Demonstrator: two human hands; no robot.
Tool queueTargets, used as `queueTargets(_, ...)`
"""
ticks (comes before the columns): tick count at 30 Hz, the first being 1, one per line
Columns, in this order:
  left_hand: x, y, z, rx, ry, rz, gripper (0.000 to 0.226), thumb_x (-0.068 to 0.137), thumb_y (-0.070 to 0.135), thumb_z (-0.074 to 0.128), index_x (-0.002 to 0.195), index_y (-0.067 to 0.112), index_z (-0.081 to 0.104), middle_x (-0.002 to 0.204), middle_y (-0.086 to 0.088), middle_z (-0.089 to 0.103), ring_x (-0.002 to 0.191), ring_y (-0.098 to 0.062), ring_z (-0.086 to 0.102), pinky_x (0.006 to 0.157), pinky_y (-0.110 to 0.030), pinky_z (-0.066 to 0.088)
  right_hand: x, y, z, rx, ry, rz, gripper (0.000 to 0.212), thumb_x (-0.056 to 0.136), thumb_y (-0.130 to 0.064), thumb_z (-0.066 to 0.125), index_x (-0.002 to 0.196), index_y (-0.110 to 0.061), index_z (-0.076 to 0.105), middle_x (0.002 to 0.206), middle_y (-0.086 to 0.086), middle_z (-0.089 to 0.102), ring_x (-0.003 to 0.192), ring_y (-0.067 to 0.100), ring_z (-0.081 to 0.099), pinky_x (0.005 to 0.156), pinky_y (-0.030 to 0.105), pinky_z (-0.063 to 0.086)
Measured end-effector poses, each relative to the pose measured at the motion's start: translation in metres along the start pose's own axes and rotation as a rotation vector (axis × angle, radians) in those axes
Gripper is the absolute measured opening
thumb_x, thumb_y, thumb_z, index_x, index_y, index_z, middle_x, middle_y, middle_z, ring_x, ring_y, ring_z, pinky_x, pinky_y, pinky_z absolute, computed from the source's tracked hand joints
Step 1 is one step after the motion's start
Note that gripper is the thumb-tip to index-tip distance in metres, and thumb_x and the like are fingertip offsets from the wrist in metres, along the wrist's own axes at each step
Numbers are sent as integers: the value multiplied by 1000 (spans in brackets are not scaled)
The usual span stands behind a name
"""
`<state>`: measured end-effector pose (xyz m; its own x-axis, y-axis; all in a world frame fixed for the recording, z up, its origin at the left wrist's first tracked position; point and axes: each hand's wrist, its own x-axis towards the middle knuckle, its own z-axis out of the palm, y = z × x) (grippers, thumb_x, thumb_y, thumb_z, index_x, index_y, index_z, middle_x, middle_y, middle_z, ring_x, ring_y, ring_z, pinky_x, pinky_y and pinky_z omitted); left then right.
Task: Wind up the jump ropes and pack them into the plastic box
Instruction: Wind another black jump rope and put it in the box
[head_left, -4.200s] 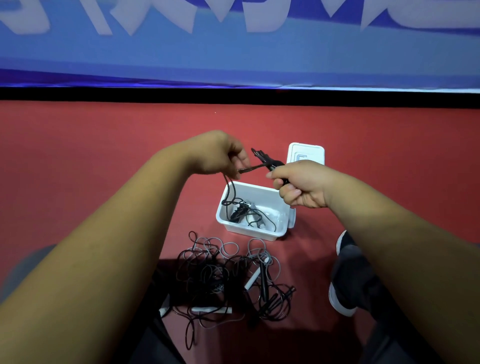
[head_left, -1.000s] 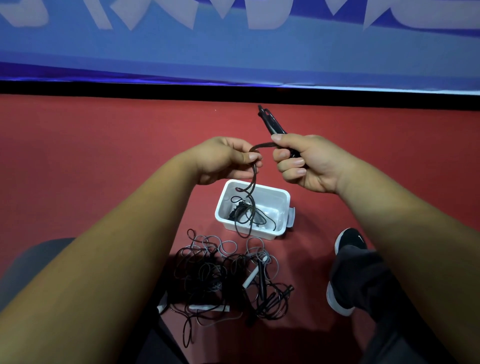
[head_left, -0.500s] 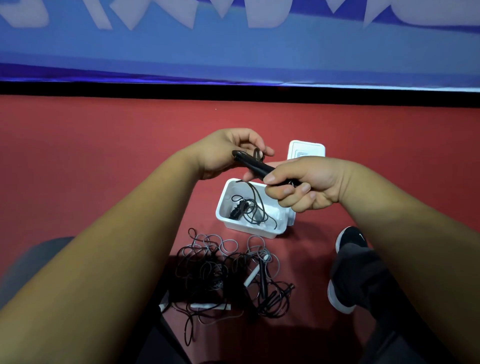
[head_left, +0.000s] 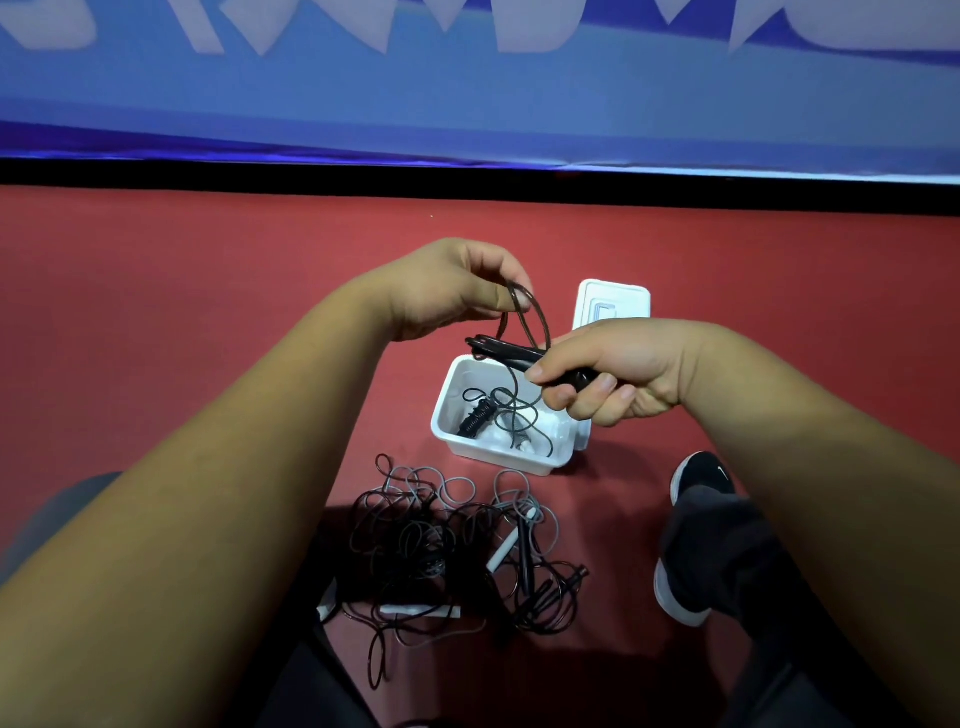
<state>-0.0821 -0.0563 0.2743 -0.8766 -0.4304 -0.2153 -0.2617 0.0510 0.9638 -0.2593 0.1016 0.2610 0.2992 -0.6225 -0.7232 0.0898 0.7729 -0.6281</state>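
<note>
Risks first:
- The loop of black cord (head_left: 537, 312) pinched in your left hand (head_left: 452, 288) looks loose. If it slips off the fingertips before it goes round the black handles (head_left: 506, 352), the turn likely springs open.
- The cord's slack hangs straight below your hands into the plastic box (head_left: 496, 460) and lies across the wound rope (head_left: 478, 418) packed there. Pull hard and it may snag that bundle, drag it out or tip the box.
- Uneven tension probably gives sloppy wraps that unwind once boxed.

Hands:
- Left: thumb and fingers curled, pinching the top of the loop, up and left of the right hand.
- Right hand (head_left: 623, 371): fingers curled round both handles, whose free ends point toward the left hand. Neither hand touches the box.

Outward:
- The box sits on the floor (head_left: 208, 322) directly under the hands.
- Its lid (head_left: 613, 301) is just beyond the right hand and partly hidden. Can't tell whether it's attached.
- The tangle of ropes (head_left: 441, 540), grey and black, lies on your side of the box, not yet wound.
</note>
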Motion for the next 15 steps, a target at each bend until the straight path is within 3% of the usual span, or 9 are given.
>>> queueTargets(5, -4, 8, -8, 139, -2, 13, 25, 90, -8, 66, 106, 7, 79, 106, -11, 78, 103, -21, 71, 107, -36, 52, 8, 2, -10, 55, 168, -15, 14, 103, -14, 61, 99, -13, 48, 80, 5, 58, 44, 2, 25, 35, 14, 17)
queueTargets(9, -7, 12, -11, 275, -6, -2, 34, 91, -3, 63, 113, 17, 81, 111, -7, 79, 113, -23, 71, 107, -28, 50, 17, -1, -15, 155, 319, -120, 10, 105, -15, 59, 107, -16, 49, 71, 0, 51, 46, 1, 25, 36, 13, 19)
queueTargets(12, -6, 8, -9, 376, 21, -52, 29, 89, 1, 76, 109, 21, 81, 94, 8, 78, 88, -6, 70, 88, -17, 54, 24, -3, -15, 243, 412, -234, 10, 105, -15, 59, 106, -19, 50, 67, -3, 47, 48, 3, 25, 35, 14, 22)
queueTargets(15, -1, -1, -4, 615, 76, -95, 19, 88, 14, 82, 106, 17, 76, 81, 5, 75, 68, -9, 71, 72, -25, 58, 30, -2, -13, 323, 413, -355, 13, 105, -15, 62, 102, -19, 50, 67, -3, 45, 49, 5, 24, 35, 17, 22)
